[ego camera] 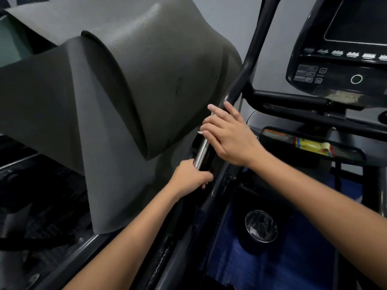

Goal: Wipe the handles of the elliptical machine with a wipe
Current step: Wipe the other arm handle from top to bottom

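The elliptical's left handle (243, 74) is a black bar running from the top centre down to the lower middle, with a shiny metal sensor strip (201, 152) on it. My left hand (191, 178) is closed around the handle just below that strip. My right hand (226, 136) lies over the handle above the strip, fingers wrapped around it. A small bit of white, the wipe (200, 132), peeks out beneath the right fingers; most of it is hidden.
The console (343, 45) with its screen and buttons is at the upper right. A tray (343, 156) below it holds a colourful packet (312, 146). A black bin (260, 229) stands on the blue floor. Grey mats (117, 97) drape over something on the left.
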Tool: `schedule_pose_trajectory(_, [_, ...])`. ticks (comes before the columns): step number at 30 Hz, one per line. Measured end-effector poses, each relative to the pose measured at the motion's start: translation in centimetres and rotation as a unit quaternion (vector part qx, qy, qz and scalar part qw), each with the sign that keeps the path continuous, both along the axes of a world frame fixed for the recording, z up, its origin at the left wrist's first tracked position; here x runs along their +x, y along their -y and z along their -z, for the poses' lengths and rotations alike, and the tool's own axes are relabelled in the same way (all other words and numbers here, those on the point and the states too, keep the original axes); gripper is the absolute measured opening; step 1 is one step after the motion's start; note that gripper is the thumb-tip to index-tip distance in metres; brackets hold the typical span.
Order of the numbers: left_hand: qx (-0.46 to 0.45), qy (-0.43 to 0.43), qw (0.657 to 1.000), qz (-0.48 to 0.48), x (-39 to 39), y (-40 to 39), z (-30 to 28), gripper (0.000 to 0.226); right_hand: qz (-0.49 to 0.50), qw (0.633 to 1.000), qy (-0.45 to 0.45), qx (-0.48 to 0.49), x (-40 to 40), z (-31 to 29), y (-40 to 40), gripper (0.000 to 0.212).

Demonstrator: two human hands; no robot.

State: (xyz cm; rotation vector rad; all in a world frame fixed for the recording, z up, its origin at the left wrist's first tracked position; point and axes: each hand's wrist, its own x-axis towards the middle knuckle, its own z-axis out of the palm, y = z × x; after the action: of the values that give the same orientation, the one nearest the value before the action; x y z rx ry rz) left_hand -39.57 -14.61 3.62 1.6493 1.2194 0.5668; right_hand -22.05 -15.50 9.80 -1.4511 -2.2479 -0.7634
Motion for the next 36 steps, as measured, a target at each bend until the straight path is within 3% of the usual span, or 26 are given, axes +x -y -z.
schedule_pose_trajectory(4, [-0.002, 0.009, 1.000, -0.001, -1.1, 0.8, 1.4, 0.020, 0.075, 0.991, 0.111, -0.013, 0.7, -5.1, -2.8, 0.056])
schedule_pose_trajectory(7, [-0.012, 0.011, 1.000, -0.008, -1.1, 1.0, 1.2, 0.026, 0.134, 0.976, 0.165, -0.049, -2.5, -5.5, -3.7, 0.072])
schedule_pose_trajectory(10, [-0.027, 0.008, 1.000, -0.010, -1.6, 1.6, 1.5, 0.022, 0.104, 0.978, 0.177, -0.042, -4.1, -3.0, -1.9, 0.059])
schedule_pose_trajectory(13, [-0.061, 0.021, 0.998, -0.014, -2.1, 2.1, 2.1, 0.023, -0.007, 0.991, 0.132, -0.015, -3.7, 0.7, -0.1, 0.047])
schedule_pose_trajectory(16, [-0.069, 0.041, 0.997, -0.009, -2.2, 2.3, 1.9, 0.009, -0.072, 0.995, 0.071, 0.005, -2.1, 3.3, 0.8, 0.040])
schedule_pose_trajectory(19, [-0.069, 0.050, 0.996, 0.008, -2.1, 2.2, 1.7, 0.006, -0.050, 0.998, -0.027, 0.037, -1.4, 4.6, 1.1, 0.046])
schedule_pose_trajectory(21, [-0.069, 0.045, 0.996, 0.013, -2.2, 2.2, 1.7, 0.006, -0.007, 0.986, -0.160, 0.043, -2.7, 5.3, 1.1, 0.049])
schedule_pose_trajectory(25, [-0.062, 0.038, 0.997, 0.016, -2.3, 2.2, 1.6, 0.007, 0.025, 0.882, -0.468, 0.056, -6.7, 5.3, -0.2, 0.050])
schedule_pose_trajectory(28, [-0.057, 0.029, 0.998, 0.015, -2.3, 2.3, 1.5, 0.007, 0.013, 0.761, -0.647, 0.045, -8.2, 2.9, -0.7, 0.053])
schedule_pose_trajectory(31, [-0.057, 0.029, 0.998, 0.012, -2.1, 2.1, 1.8, 0.006, 0.084, 0.633, -0.769, -0.037, -8.6, 2.0, -0.3, 0.053])
schedule_pose_trajectory(33, [-0.053, 0.040, 0.998, 0.018, -2.1, 2.1, 1.9, 0.003, 0.135, 0.612, -0.773, -0.094, -9.0, 3.5, 0.7, 0.062])
schedule_pose_trajectory(36, [-0.040, 0.060, 0.997, 0.023, -2.1, 2.1, 2.0, 0.016, 0.137, 0.639, -0.739, -0.166, -10.0, 7.1, 2.9, 0.097])
